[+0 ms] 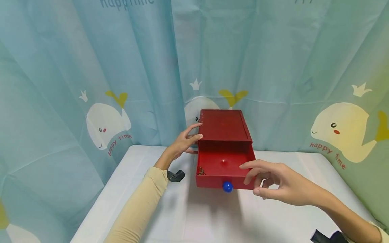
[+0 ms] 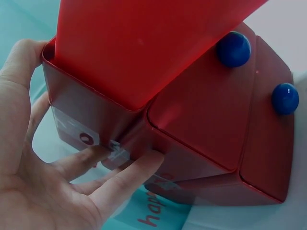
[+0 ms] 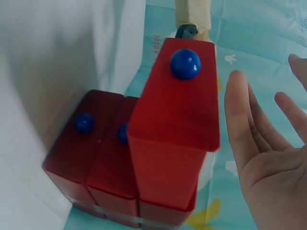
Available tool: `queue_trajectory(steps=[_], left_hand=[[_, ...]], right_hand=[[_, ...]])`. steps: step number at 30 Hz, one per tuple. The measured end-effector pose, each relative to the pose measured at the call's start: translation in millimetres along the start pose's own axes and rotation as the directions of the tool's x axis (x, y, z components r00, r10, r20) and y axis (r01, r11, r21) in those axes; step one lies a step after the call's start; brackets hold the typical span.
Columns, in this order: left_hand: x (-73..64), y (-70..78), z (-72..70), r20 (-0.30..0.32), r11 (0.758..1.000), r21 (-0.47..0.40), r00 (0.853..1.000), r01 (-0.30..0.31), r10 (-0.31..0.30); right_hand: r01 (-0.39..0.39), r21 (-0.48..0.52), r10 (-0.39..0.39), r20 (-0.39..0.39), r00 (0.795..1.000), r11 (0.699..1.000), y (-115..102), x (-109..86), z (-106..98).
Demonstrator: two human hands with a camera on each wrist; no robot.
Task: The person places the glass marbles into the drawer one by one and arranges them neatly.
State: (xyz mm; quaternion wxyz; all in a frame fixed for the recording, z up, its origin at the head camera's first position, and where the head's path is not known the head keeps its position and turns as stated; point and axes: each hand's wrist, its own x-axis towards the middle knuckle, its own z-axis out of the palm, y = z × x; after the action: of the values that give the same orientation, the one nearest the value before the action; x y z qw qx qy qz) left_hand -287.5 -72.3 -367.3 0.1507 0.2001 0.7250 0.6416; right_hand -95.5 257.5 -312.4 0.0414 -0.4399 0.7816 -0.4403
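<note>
A red drawer cabinet [image 1: 225, 125] stands on the table, with its top drawer [image 1: 222, 158] pulled far out. Small brownish-gold pieces [image 1: 200, 171] lie in that drawer's front left corner. A round blue knob [image 1: 227, 186] is on its front. My left hand [image 1: 186, 141] rests against the cabinet's left side; in the left wrist view its fingertips touch the taped side panel and the thumb lies at the top edge. Loosely bent and holding nothing, my right hand [image 1: 273, 182] hovers beside the drawer's front right corner.
Two lower drawers, with blue knobs [image 2: 233, 49], are closed beneath the pulled-out one. The white table [image 1: 164, 209] backs onto a blue curtain [image 1: 146, 67] printed with whales. Black wrist devices [image 1: 176, 176] are worn on both arms.
</note>
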Motion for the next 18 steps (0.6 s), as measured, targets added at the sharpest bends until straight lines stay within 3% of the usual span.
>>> queue_trajectory(steps=[6, 18], left_hand=[[0.6, -0.8, -0.9, -0.005, 1.000, 0.004, 1.000, 0.003, -0.003], [1.2, -0.1, 0.2, -0.001, 1.000, -0.001, 1.000, 0.000, 0.000]], right_hand=[[-0.039, 0.144, 0.027, 0.081, 0.996, 0.989, 7, -5.4, 12], [-0.139, 0.253, 0.104, 0.146, 0.984, 0.957, 30, -10.5, 47]])
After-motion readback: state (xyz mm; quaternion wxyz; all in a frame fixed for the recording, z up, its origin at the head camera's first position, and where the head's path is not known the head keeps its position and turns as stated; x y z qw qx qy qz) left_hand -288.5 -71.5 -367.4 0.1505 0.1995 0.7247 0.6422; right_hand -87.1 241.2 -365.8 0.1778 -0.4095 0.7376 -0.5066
